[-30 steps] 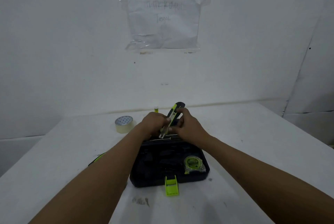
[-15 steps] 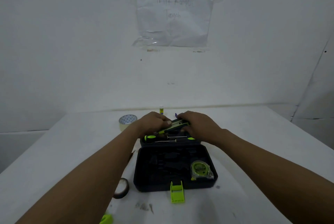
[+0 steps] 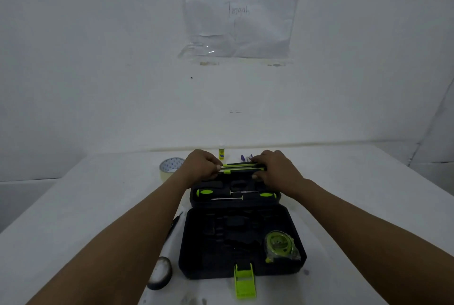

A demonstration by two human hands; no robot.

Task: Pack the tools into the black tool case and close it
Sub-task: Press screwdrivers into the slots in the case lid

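Note:
The black tool case [image 3: 208,263] lies open on the white table, its green latch [image 3: 244,283] hanging over the near edge. A green tape measure [image 3: 280,244] sits in the near half at the right. Two green-and-black screwdrivers [image 3: 213,192] lie in the far half. A black and green utility knife [image 3: 242,167] lies level along the far edge of that half. My left hand [image 3: 202,165] grips its left end and my right hand [image 3: 276,169] grips its right end.
A roll of beige tape [image 3: 169,167] stands at the back left. A small yellow bottle [image 3: 221,152] and small purple items [image 3: 245,157] are behind the case. A dark tape roll [image 3: 161,272] and a thin dark tool [image 3: 175,224] lie left of the case.
The knife was held tilted upright above the case; both hands have turned it level and lowered it onto the far half. The camera has tipped down.

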